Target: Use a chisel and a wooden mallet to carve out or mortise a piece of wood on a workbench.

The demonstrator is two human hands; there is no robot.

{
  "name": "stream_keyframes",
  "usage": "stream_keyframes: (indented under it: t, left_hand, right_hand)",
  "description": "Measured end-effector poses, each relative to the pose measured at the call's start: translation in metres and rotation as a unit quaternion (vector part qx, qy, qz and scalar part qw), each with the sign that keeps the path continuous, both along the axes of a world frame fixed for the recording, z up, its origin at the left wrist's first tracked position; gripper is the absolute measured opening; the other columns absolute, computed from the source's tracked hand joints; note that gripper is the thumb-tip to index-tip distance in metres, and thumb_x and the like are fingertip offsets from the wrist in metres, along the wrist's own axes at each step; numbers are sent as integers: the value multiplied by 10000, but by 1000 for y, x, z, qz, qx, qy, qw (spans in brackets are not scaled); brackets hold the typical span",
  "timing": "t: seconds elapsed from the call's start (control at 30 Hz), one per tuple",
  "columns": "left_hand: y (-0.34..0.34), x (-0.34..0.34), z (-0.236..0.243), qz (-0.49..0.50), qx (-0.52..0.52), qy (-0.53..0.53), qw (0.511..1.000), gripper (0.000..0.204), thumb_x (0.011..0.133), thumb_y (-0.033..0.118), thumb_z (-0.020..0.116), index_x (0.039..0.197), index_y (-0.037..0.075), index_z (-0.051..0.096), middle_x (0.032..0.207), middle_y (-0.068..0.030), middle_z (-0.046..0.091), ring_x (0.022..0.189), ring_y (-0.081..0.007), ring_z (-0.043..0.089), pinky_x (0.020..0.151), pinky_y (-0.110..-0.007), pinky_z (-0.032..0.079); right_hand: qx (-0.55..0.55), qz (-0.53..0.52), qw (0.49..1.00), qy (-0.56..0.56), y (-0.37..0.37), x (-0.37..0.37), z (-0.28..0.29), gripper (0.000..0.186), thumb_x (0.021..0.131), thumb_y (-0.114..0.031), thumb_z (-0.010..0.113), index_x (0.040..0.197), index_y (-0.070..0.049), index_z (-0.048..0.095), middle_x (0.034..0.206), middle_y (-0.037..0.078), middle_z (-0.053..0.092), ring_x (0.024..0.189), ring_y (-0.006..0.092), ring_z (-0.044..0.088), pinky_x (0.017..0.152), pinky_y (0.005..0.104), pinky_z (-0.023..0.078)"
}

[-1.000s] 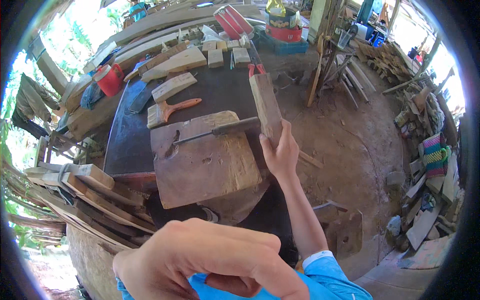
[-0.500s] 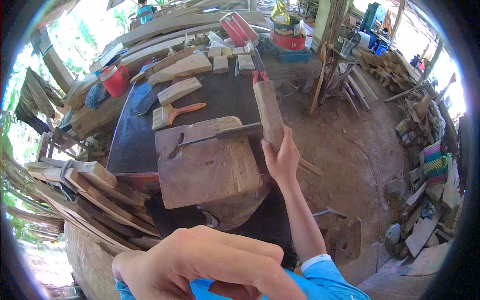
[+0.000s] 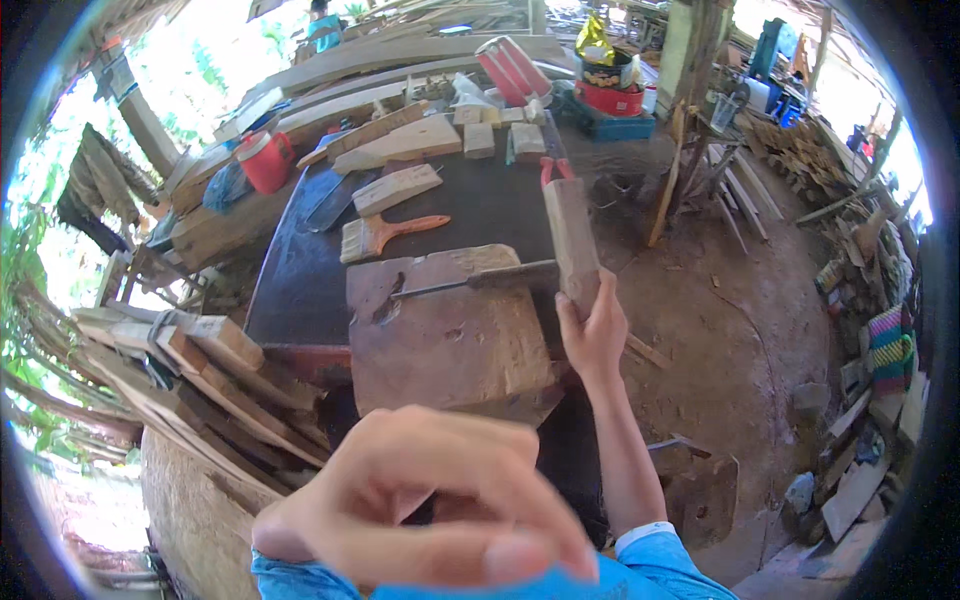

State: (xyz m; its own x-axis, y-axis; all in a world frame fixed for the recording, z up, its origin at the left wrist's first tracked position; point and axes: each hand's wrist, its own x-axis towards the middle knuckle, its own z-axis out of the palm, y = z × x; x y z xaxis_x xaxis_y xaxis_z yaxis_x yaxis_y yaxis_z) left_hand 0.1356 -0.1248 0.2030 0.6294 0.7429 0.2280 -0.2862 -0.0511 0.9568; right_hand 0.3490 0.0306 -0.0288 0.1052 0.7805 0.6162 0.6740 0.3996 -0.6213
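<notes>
My right hand [image 3: 598, 325] grips the lower end of a squared wooden block [image 3: 574, 235], held upright with the thumb on its left side. My left hand [image 3: 430, 500] is close in front of me, somewhat blurred. Its fingers are loosely curled, with a gap between thumb and fingers and nothing visible in it. Beyond it lies a thick, worn wooden board [image 3: 450, 340] on a dark table. A long, dark, thin tool [image 3: 510, 274] rests across the board, its right end hidden behind the block. A wide paintbrush [image 3: 385, 235] with a wooden handle lies just past the board.
Small wooden pieces [image 3: 398, 189] and a red-handled tool [image 3: 555, 170] lie on the dark table [image 3: 295, 290]. A red mug [image 3: 265, 162] is at the far left. Bundled timber [image 3: 215, 370] juts in at left. Scrap wood [image 3: 850, 500] is piled along the right.
The view has shifted, so the table scene sits further right. My left hand has turned and its fingers have opened a little. The right hand still grips the wooden block.
</notes>
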Motion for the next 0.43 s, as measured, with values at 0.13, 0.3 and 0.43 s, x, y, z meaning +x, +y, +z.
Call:
stream_keyframes:
  t: [0.13,0.3,0.43]
  left_hand:
    - [11,17,-38,155,174,226,946,136,939,150,680,1012,61,752,782,-64,655,657,-166,575,582,-321,426]
    - [52,6,-121,309,346,388,796,225,889,164,709,1094,76,675,946,-114,638,873,-295,626,807,-404,502]
    - [85,5,-156,430,370,422,707,439,898,238,705,1299,145,555,1228,-191,543,1193,-307,547,1039,-403,428]
  right_hand:
    - [11,-14,1000,-8,1,5,2,562,880,-295,694,1315,-18,471,1036,246,667,930,439,665,780,478,530]
    - [19,-20,999,-26,0,3,3,522,906,-309,682,1309,-43,482,1086,238,670,968,427,669,783,458,527]
    - [-23,6,1000,2,-1,-1,4,544,911,-324,684,1348,-84,467,1105,213,680,969,417,676,805,482,522]
